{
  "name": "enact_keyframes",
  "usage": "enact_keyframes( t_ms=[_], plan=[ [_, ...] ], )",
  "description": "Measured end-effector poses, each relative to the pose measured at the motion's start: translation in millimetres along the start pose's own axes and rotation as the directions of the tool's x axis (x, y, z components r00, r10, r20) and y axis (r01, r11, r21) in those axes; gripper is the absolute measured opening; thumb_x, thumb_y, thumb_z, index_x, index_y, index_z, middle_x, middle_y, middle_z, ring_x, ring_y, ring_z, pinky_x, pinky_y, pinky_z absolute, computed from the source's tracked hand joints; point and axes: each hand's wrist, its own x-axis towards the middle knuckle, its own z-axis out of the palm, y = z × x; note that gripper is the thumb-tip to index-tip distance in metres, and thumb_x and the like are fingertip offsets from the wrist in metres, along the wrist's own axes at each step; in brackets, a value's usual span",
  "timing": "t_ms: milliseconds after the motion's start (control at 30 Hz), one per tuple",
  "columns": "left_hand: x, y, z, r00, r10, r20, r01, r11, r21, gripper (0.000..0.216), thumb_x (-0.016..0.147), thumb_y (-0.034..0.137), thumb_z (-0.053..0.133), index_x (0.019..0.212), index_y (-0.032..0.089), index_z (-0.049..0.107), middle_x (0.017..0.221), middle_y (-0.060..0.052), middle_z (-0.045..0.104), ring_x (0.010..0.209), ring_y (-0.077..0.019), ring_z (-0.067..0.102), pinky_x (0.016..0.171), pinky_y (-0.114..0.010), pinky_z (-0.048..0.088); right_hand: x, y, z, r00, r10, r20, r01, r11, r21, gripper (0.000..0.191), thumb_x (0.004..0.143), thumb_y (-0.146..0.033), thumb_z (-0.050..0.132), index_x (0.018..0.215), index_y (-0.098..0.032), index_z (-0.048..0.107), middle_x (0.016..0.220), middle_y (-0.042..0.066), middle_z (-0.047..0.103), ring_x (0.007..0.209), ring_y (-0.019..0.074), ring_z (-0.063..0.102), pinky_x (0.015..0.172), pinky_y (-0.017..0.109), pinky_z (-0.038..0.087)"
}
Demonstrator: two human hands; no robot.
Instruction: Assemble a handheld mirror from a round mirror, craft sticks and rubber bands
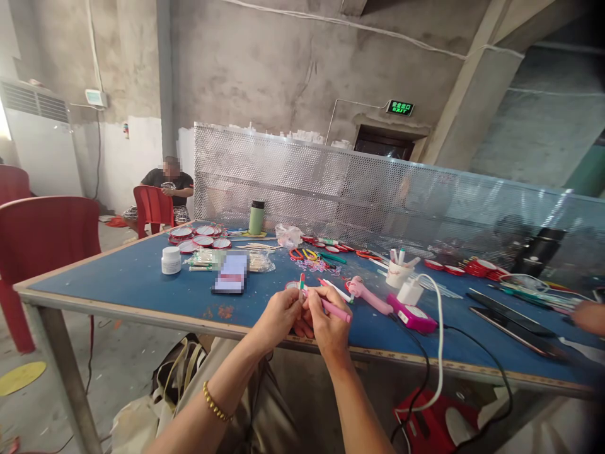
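My left hand (280, 313) and my right hand (327, 323) meet at the near edge of the blue table (142, 280). The left hand's fingers are pinched on a small round red-and-white piece with a green-and-red strip (301, 282) sticking up. The right hand is closed round a pink pen-like tool (336, 309), its tip at that piece. A gold bead bracelet (215, 405) is on my left wrist.
On the table lie a white jar (171, 260), a green flask (256, 218), red-rimmed discs (201, 238), scissors (302, 254), a pink fan (369, 295), a white charger (410, 292) with cables, phones (513, 323). Red chairs (45, 239) stand left. A seated person (165, 189) is behind; another person's hand (588, 315) shows at right. A perforated metal screen (378, 195) backs the table.
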Motion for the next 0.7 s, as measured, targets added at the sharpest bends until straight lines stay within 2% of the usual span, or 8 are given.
enact_keyframes(
  t_ms=[300,500,700],
  plan=[
    [0.0,0.5,0.3,1.0,-0.004,-0.002,0.004,1.0,-0.001,0.043,0.085,0.061,0.051,0.076,0.019,0.049,0.057,0.001,0.061,0.05,-0.0149,0.064,0.046,-0.023,0.049,-0.6,1.4,-0.3,1.0,0.011,0.008,-0.011,0.999,-0.035,0.023,0.091,-0.032,0.056,0.071,-0.02,0.058,0.055,-0.004,0.057,0.043,0.0098,0.051,0.048,0.023,0.044],
    [0.9,-2.0,-1.0,1.0,0.01,0.011,-0.01,1.0,0.001,0.044,0.085,0.062,0.051,0.075,0.019,0.049,0.058,0.001,0.062,0.051,-0.0145,0.063,0.045,-0.022,0.049,-0.1,-1.6,-0.4,1.0,0.008,-0.017,-0.008,1.0,0.015,0.023,0.091,-0.032,0.055,0.071,-0.02,0.057,0.053,-0.005,0.057,0.039,0.0093,0.05,0.043,0.022,0.043],
    [0.7,-1.6,-0.6,1.0,0.004,0.002,-0.004,1.0,0.0,0.042,0.085,0.06,0.051,0.075,0.02,0.048,0.058,0.001,0.061,0.049,-0.0145,0.063,0.046,-0.023,0.05,-0.1,1.9,0.1,1.0,0.005,-0.007,-0.005,0.999,-0.037,0.023,0.091,-0.032,0.056,0.072,-0.02,0.059,0.055,-0.004,0.058,0.044,0.0104,0.051,0.048,0.023,0.045]
  ],
)
